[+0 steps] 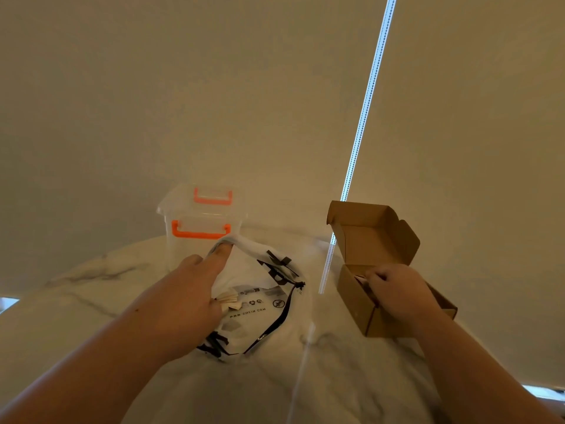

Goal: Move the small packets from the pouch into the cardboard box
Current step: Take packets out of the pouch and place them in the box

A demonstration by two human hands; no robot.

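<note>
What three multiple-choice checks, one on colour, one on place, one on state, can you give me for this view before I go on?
1. The handles of the clear container are: A blue; B black; C orange.
2. The small packets in plain view lie: A inside the pouch, by the left hand; B in the clear container; C on the bare table.
3. The lid of the cardboard box is: A taped shut; B open, standing up; C torn off.

Key: 1 C, both handles show orange. 2 A, beige packets lie within the pouch beside the hand. 3 B, the lid rises behind the box's open mouth, where the right hand is.
</note>
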